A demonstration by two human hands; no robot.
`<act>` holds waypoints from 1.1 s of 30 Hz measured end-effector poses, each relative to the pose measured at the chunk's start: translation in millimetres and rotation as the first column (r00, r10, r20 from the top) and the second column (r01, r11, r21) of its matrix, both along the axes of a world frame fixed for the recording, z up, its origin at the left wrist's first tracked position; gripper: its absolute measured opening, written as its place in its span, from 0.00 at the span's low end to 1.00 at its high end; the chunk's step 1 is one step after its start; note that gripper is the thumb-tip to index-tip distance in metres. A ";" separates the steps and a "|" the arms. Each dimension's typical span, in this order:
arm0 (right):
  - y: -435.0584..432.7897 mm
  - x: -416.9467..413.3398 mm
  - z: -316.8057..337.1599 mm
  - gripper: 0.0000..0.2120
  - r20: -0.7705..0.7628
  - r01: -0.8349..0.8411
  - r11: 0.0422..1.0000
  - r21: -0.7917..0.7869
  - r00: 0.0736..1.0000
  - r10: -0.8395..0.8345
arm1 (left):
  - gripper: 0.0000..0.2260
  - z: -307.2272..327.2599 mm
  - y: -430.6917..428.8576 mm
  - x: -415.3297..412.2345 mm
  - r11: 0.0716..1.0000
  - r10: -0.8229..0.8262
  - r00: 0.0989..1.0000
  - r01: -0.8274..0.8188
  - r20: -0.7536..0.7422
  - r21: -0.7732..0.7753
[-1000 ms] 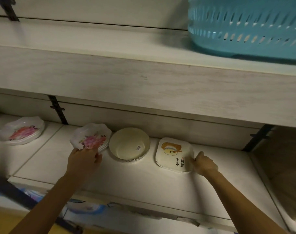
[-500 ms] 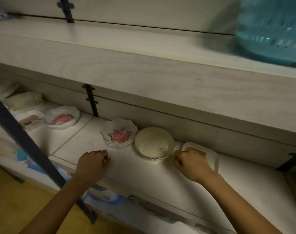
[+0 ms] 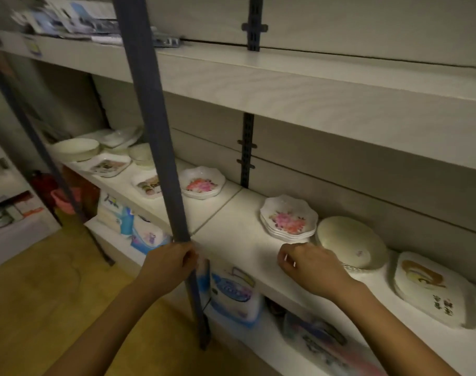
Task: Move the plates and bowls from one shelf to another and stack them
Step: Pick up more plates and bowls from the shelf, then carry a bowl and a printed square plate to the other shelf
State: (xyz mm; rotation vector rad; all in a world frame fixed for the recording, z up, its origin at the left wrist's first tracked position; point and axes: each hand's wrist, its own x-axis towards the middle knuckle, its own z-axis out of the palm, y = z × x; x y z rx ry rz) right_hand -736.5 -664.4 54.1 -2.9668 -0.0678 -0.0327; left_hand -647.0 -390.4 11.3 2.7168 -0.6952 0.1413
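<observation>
On the right section of the white shelf (image 3: 231,234) stand a stack of scalloped flowered plates (image 3: 288,221), a stack of cream bowls (image 3: 350,245) and a stack of square printed plates (image 3: 432,289). The left section holds another flowered plate (image 3: 201,184), a small printed plate (image 3: 150,185), a rectangular plate (image 3: 109,165) and cream bowls (image 3: 78,147). My left hand (image 3: 169,264) is curled around the dark blue upright post (image 3: 160,131) at the shelf's front edge. My right hand (image 3: 310,264) hovers just in front of the flowered stack, fingers curled, holding nothing.
An upper shelf (image 3: 285,85) overhangs the plates, with papers (image 3: 76,17) at its left end. Packaged goods (image 3: 234,291) fill the shelf below. A second dark post (image 3: 41,147) stands at the left. Wooden floor (image 3: 41,294) lies at lower left.
My view has swung left, showing the left shelf section. My right hand left the square plates and came over in front of the flowered stack. My left hand now sits on the post.
</observation>
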 end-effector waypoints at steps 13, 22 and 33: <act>205.0 73.9 2.1 0.11 0.017 -0.013 0.987 0.163 1.000 0.010 | 0.12 14.2 175.0 86.9 0.997 -0.026 1.000 0.026 0.002 0.071; 279.3 161.0 4.8 0.13 0.014 0.008 0.994 0.111 1.000 -0.010 | 0.10 2.0 234.3 183.3 0.999 -0.036 0.999 0.036 -0.019 0.025; 304.9 274.9 -17.2 0.14 -0.015 0.220 0.975 -0.006 0.975 -0.220 | 0.09 14.5 261.6 319.7 0.983 -0.184 0.983 0.184 -0.030 -0.002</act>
